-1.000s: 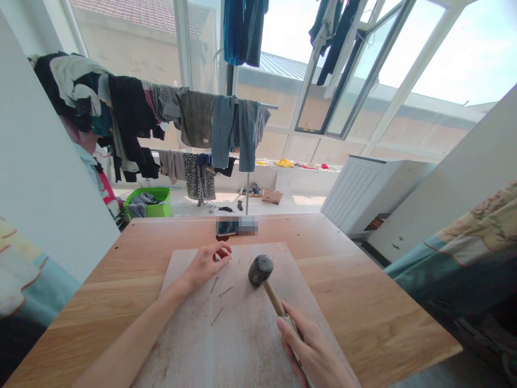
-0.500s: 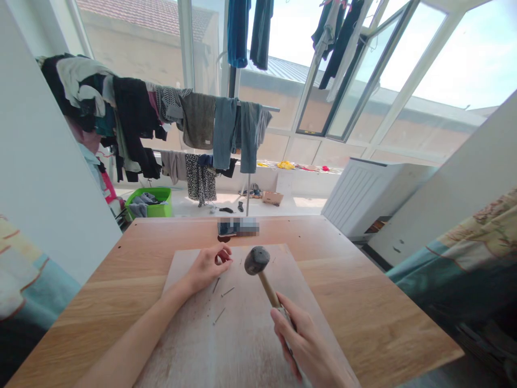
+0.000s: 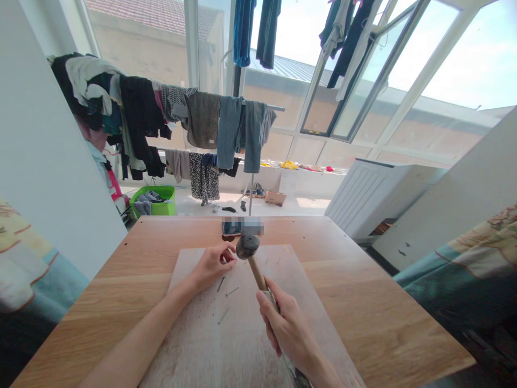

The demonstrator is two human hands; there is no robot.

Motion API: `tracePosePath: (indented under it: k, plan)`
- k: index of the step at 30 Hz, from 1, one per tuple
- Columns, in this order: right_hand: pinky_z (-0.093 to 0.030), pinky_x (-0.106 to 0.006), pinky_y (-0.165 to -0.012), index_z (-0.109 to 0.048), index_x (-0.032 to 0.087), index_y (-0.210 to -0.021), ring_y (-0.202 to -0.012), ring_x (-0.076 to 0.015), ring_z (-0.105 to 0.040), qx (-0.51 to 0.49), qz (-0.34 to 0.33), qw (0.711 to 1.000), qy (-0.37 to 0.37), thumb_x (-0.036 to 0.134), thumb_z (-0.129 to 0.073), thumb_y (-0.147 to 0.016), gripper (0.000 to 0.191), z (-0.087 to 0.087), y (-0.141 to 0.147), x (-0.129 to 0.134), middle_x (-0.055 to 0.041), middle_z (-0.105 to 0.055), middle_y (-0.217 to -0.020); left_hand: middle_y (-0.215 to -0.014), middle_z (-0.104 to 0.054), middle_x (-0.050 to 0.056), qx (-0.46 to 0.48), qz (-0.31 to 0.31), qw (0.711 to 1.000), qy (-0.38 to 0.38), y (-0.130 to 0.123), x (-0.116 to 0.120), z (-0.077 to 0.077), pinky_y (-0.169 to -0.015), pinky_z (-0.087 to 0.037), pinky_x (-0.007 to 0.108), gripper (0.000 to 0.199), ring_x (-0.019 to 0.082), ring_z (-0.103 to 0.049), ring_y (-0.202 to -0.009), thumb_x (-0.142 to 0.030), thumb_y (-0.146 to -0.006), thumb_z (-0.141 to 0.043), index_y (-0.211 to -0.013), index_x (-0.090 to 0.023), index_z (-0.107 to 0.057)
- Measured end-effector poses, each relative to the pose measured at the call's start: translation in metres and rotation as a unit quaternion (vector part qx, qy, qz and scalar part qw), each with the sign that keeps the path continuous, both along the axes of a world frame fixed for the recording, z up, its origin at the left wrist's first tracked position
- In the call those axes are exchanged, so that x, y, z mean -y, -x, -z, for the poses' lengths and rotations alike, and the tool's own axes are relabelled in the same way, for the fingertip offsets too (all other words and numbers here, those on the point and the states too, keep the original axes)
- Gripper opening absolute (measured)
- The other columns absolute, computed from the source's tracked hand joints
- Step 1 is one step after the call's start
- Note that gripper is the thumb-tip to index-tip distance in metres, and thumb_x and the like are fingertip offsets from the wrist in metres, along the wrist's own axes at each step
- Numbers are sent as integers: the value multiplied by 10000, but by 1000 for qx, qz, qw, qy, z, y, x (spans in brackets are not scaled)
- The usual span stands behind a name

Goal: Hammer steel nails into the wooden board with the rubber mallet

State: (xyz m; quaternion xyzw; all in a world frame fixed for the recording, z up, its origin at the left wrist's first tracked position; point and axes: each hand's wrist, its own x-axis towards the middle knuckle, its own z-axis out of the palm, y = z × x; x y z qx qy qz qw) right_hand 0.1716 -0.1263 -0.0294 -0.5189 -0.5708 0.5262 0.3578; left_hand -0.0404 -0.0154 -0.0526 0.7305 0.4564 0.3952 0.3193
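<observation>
My right hand [image 3: 285, 315] is wrapped round the wooden handle of a mallet [image 3: 247, 247], its dark head raised just right of my left hand. Near the far left part of a pale board [image 3: 242, 345], my left hand [image 3: 216, 264] has thumb and fingertips pinched together; what they hold, if anything, is too small to make out. Loose nails lie on the board, one [image 3: 232, 291] right of my left wrist and another [image 3: 223, 315] closer to me. Thin nails [image 3: 278, 260] stand upright near the board's far edge.
The board rests on a wooden table [image 3: 363, 302]. A phone [image 3: 232, 227] lies beyond the board. Past the table are a drying rack with clothes [image 3: 204, 121], a green basket [image 3: 163, 207] and a white ribbed cabinet [image 3: 355, 188]. Curtains hang at both sides.
The mallet and my right hand have moved left, bringing the mallet head closer to my left hand. My left hand keeps its pinch. The whole view has shifted slightly.
</observation>
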Motion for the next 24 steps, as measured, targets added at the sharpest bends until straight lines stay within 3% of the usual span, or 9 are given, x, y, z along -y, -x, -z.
tracePosePath:
  k: [5, 11, 15, 19, 22, 24]
  plan:
    - [-304, -150, -260, -509, 184, -1375, -295, -40, -370, 29, -8, 999, 23, 604, -500, -925, 616, 6, 2, 2, 100, -412, -613, -677, -643, -42, 2, 11, 1000, -9, 2, -2, 6, -586, -398, 222, 239, 109, -544, -590, -124, -716, -578, -945, -165, -632]
    - [-300, -143, -251, -536, 176, -1302, -294, -38, -359, -6, -21, 999, 29, 628, -508, -910, 599, 5, -1, 0, 106, -410, -603, -730, -633, -25, -10, 19, 1000, 8, 0, -4, 3, -607, -418, 236, 263, 126, -554, -627, -168, -726, -553, -985, -169, -595]
    - [-292, -126, -251, -532, 170, -1256, -302, -34, -363, -22, -2, 999, 35, 648, -505, -905, 594, 6, -12, 9, 108, -419, -595, -839, -598, 10, -163, 7, 987, 5, 10, 5, -19, -642, -424, 272, 157, 162, -553, -712, -269, -725, -599, -853, -192, -549]
    - [-288, -133, -251, -516, 161, -1291, -306, -42, -355, -1, 17, 998, 68, 687, -518, -875, 671, 12, -25, 23, 106, -431, -579, -845, -568, 22, -366, 46, 927, 70, 14, 27, -48, -582, -370, 297, 130, 183, -545, -675, -280, -680, -627, -748, -205, -544]
    - [-291, -136, -261, -473, 158, -1378, -315, -50, -352, 19, 21, 996, 83, 684, -513, -879, 726, 20, -29, 29, 103, -437, -560, -852, -585, 51, -432, 37, 899, 57, 6, 40, -59, -578, -359, 308, 52, 195, -563, -666, -202, -680, -607, -720, -199, -574]
    - [-286, -139, -261, -448, 162, -1425, -317, -54, -350, 23, 19, 996, 90, 691, -509, -879, 763, 25, -29, 30, 98, -442, -553, -864, -604, 66, -436, 36, 898, 38, 1, 42, -61, -591, -370, 309, 48, 192, -572, -657, -154, -664, -608, -663, -195, -583]
